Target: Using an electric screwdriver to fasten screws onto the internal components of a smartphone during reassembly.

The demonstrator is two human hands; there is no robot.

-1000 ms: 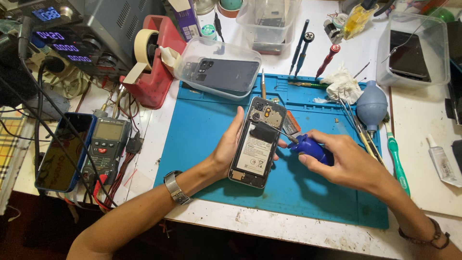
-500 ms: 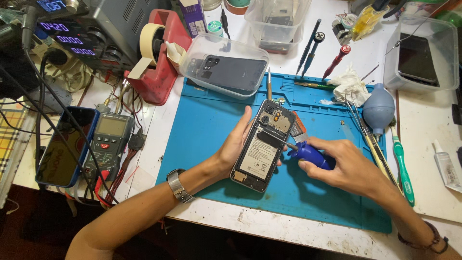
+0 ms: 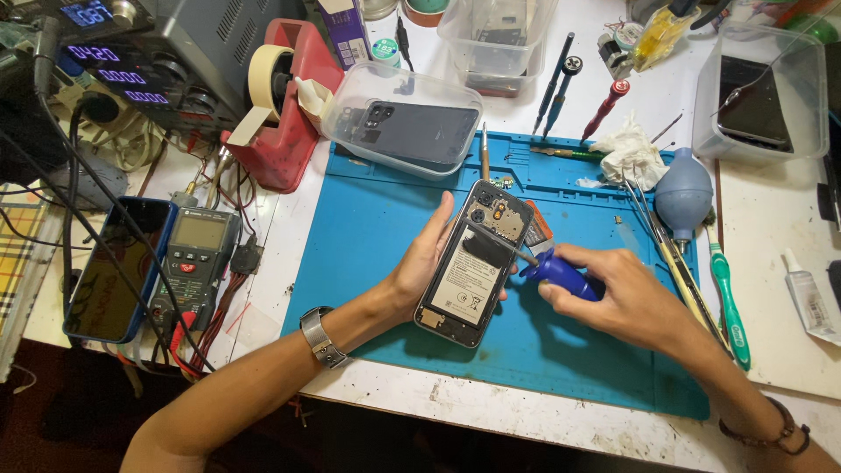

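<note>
We see the left hand (image 3: 419, 267) curled round the left edge of an opened phone (image 3: 474, 263), back cover off, so the fingers are closed on it, thumb up along the far-left side, other fingers hidden under the body. Phone is tilted, camera end far, held just above the blue mat (image 3: 377, 228) near mat centre. Inside we make out a white-labelled battery & dark shielding near the camera end.

Right hand (image 3: 624, 296) is closed on a blue-handled screwdriver (image 3: 561, 273); fingers wrapped tight on the grip, thin shaft pointing left w/ its tip touching the phone's right side, approx. at the dark upper part. Hands are close together, the phone between them.

Around: far of the phone, a clear plastic tub (image 3: 403, 118) holding a dark back cover, touching the mat's far edge. Right of the hands, a blue dust blower (image 3: 683, 194), tweezers and a green toothbrush (image 3: 729, 302) along the mat's right edge. Left of the mat on the table (image 3: 771, 236): a multimeter (image 3: 194, 263) & a blue-cased phone (image 3: 112, 267) beside it. Red tape dispenser (image 3: 285, 114) far left. A metal watch sits on the left wrist, a bracelet on the right.
</note>
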